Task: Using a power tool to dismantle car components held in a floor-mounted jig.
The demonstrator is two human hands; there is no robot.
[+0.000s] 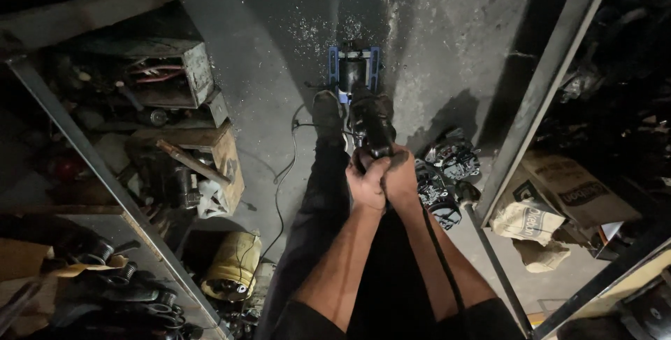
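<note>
Both of my hands grip a dark cylindrical machine part (370, 125) in front of me, above the floor. My left hand (368, 183) wraps the near end of it from the left. Pressed against it on the right, my right hand (400, 176) closes on the same end. The part's far end points toward a blue-framed device (354, 69) standing on the concrete floor. My dark trouser leg and shoe (326, 111) reach toward that device. What my fingers cover on the part is hidden.
A metal shelf rack (84, 151) on the left holds wooden boxes, tools and cables. A second rack post (538, 95) stands on the right with cardboard and paper bags (531, 221). Several dark motor-like parts (447, 172) lie on the floor. A yellow sack (234, 266) sits low left.
</note>
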